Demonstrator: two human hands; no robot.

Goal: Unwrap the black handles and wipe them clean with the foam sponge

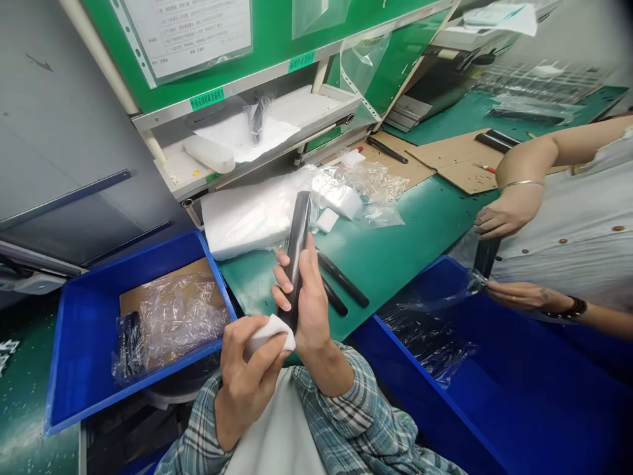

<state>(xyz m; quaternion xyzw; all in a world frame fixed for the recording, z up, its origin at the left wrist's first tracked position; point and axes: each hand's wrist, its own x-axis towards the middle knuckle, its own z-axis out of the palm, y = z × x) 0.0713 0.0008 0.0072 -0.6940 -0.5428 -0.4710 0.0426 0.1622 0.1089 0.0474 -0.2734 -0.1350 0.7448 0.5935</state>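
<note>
My right hand (311, 297) is wrapped around a long, glossy black bar-shaped piece (299, 231), held tilted upright with its upper end clear. My left hand (247, 369) pinches a folded white wiping pad (271, 334), whether foam or cloth I cannot tell. The pad lies against the lower end of the black piece, which it partly hides. Just beyond my right hand, two more slim black pieces (343, 277) lie on the green table mat (420, 227).
A blue bin (54, 369) with clear plastic bags stands at left. White foam sheets (252, 211) and crumpled plastic film (380, 178) lie at the table's back, beneath a shelf (321, 109). At right, a co-worker's hands (514, 211) hold a black piece and clear bag over another blue bin (524, 369).
</note>
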